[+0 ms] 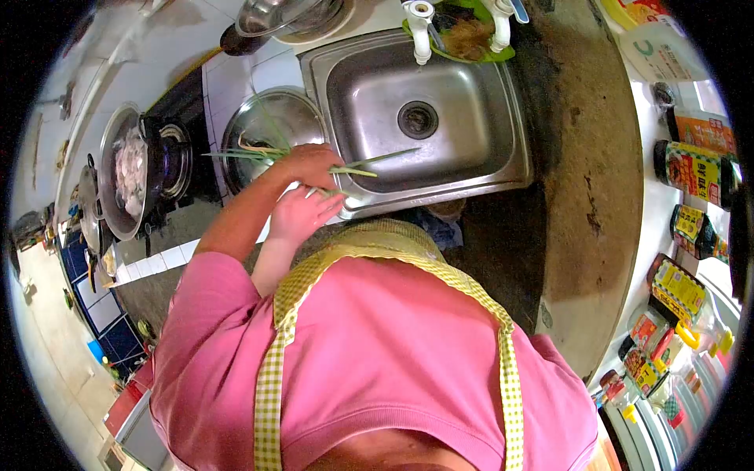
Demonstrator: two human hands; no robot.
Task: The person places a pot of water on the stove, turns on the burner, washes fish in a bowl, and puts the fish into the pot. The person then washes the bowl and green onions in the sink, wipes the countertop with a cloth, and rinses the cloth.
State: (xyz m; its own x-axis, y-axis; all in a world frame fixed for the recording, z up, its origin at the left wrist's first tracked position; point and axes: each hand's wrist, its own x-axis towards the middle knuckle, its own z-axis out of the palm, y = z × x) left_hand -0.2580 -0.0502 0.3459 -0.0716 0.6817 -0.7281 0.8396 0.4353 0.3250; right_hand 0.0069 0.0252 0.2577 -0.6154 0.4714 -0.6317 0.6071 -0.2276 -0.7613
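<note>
My left hand (308, 163) is closed around a bunch of scallions (357, 172) at the left front corner of the sink (518, 149). Green leaves stick out on both sides of the fist, some over the sink basin and others over a round metal bowl (236, 133). Just below it, nearer my body, is my right hand (301, 217). Its fingers are bent against a few green strands. Most of the right forearm is hidden behind my sleeve and apron.
White taps (422, 31) stand behind the sink, beside a green basket (503, 55). On the left, a pan (112, 212) of pale meat-like pieces sits by the gas burner (177, 161). Sauce bottles (691, 171) and jars line the right side, past a worn counter (589, 157).
</note>
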